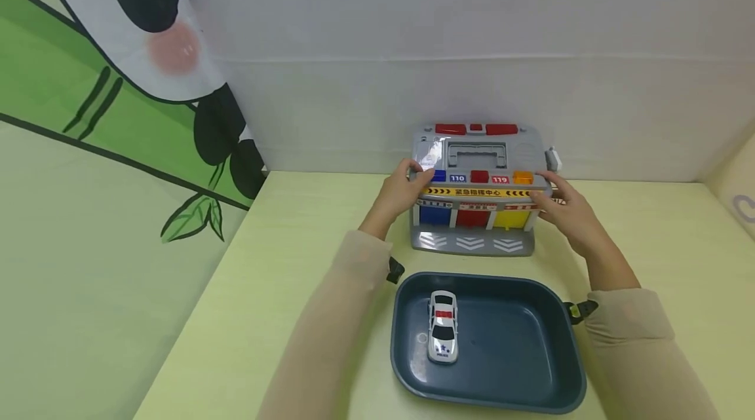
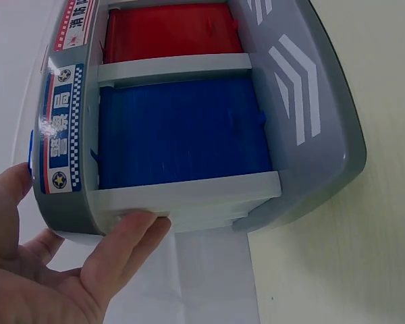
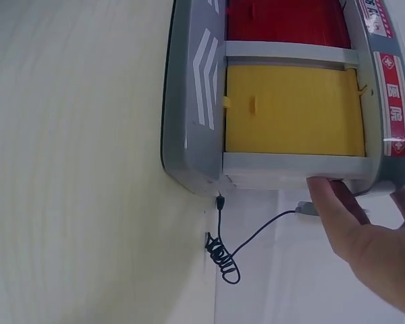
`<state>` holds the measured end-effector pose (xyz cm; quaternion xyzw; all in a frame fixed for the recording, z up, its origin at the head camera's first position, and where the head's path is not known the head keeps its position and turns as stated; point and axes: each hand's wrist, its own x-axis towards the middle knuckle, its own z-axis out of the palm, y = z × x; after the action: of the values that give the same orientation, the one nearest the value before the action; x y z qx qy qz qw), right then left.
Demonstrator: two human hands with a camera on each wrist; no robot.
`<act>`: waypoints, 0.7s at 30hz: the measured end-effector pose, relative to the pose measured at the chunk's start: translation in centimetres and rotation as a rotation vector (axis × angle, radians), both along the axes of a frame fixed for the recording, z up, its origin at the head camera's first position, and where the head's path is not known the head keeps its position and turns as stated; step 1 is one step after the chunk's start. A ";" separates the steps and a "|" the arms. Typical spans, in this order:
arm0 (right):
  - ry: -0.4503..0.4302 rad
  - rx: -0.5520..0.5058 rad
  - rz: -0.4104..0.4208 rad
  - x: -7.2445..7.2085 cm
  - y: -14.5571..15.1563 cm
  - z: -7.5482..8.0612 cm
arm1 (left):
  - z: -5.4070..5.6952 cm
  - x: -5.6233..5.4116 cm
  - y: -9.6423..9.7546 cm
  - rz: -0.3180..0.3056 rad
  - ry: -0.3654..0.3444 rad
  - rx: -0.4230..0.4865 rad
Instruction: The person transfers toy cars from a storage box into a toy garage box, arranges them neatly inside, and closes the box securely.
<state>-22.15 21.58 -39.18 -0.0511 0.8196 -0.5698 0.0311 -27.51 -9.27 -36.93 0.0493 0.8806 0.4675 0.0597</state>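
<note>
A grey toy garage (image 1: 479, 154) stands at the back of the table, with blue, red and yellow doors and a ramp marked with white arrows. My left hand (image 1: 401, 194) grips its left end, the thumb at the roof edge by a blue button and the fingertips (image 2: 125, 236) against the side wall beside the blue door (image 2: 182, 131). At the other end my right hand (image 1: 569, 213) holds the garage likewise, its fingers (image 3: 331, 202) touching the side next to the yellow door (image 3: 293, 111). All three doors look closed.
In front of the garage lies a dark blue tray (image 1: 507, 367) with a white toy police car (image 1: 443, 341) in it. A coiled black cord (image 3: 221, 253) hangs by the garage's right side. Behind stands a white wall (image 1: 330, 112); a cartoon-printed panel (image 1: 88, 243) is at left.
</note>
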 end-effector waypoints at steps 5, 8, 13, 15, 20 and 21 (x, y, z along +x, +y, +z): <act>0.003 -0.040 -0.006 -0.2 0.5 -0.6 | -0.2 0.1 0.3 0.005 -0.003 0.005; 0.008 -0.065 -0.007 -0.5 0.5 -1.2 | -0.2 0.3 0.2 0.018 -0.001 0.000; 0.057 -0.079 0.000 -0.4 0.4 -2.1 | -0.3 0.7 0.3 0.041 0.016 -0.007; 0.087 -0.068 -0.001 -0.3 0.5 -2.3 | -0.4 0.8 0.5 0.036 0.023 -0.018; 0.134 -0.070 0.008 -0.3 0.6 -2.6 | -0.5 1.1 0.3 0.004 0.021 -0.045; 0.136 -0.070 0.010 -0.4 0.6 -2.6 | -0.4 1.2 0.1 -0.004 0.019 -0.049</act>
<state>-22.55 22.16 -41.77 -0.0948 0.7991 -0.5932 -0.0235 -26.34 -9.17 -37.33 0.0539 0.8921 0.4454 0.0533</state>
